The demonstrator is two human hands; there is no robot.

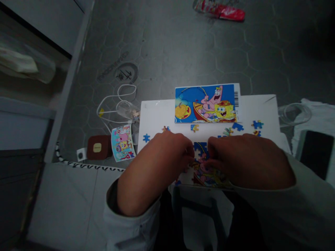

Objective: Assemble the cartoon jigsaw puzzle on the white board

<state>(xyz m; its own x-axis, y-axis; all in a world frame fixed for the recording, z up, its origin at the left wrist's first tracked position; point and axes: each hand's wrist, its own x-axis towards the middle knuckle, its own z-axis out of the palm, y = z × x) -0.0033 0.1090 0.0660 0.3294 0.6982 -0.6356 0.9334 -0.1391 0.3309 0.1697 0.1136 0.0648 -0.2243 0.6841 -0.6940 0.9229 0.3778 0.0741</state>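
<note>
A partly assembled cartoon puzzle (202, 169) lies near the front edge of the white table (158, 113). My left hand (174, 150) is at its left side, fingers curled and pressed together; what they hold, if anything, is hidden. On the puzzle's right side rests my right hand (227, 157), thumb and fingers pinched over the pieces, its fingertips too dark to show a held piece. Behind both hands lies the reference picture (204, 104) with a fishing starfish and a sponge. Loose pieces lie around, among them a blue one (146, 138) and another (258, 124).
On the floor at the left are a white cable (104, 99), a brown box (98, 147) and a cartoon card (123, 143). A dark phone-like object (315, 151) lies on white cloth at the right. A red package (231, 13) is far back.
</note>
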